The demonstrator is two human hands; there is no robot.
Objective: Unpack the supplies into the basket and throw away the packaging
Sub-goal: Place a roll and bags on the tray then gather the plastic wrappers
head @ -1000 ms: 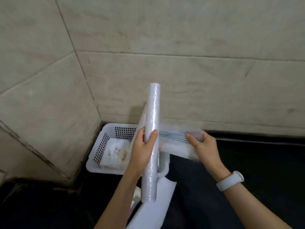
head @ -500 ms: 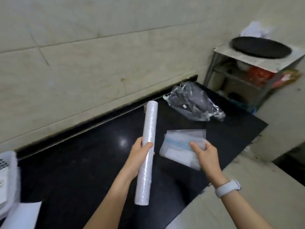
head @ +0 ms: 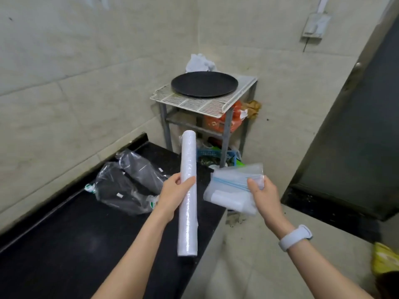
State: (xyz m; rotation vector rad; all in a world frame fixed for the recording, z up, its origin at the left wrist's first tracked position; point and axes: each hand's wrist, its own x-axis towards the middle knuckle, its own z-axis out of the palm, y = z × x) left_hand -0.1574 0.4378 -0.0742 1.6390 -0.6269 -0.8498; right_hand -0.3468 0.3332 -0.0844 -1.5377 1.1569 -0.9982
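**A:** What are the hands doing?

**B:** The left hand [head: 174, 194] is wrapping its fingers and thumb around the middle of a long white roll [head: 188, 190], holding it nearly upright in the centre of the view. The right hand [head: 262, 195], wearing a pale wristband [head: 295, 238], is pinching a clear zip bag [head: 234, 186] by its blue-striped seal, at about three o'clock from the roll.

**A:** Why apart like that?

**B:** Probably so each item is staying separate and ready to go its own way, supply or packaging.

**A:** Where is the basket?

**B:** It isn't showing here. The person is facing a black counter [head: 71, 240] at seven o'clock, with crumpled clear plastic wrapping [head: 127, 184] lying on it at nine o'clock from the roll.

**A:** Anything beyond?

**B:** At twelve o'clock a wire rack [head: 200, 102] is carrying a round dark pan [head: 204, 84]. Litter is lying beneath it; whether a bin is sitting there, I cannot tell.
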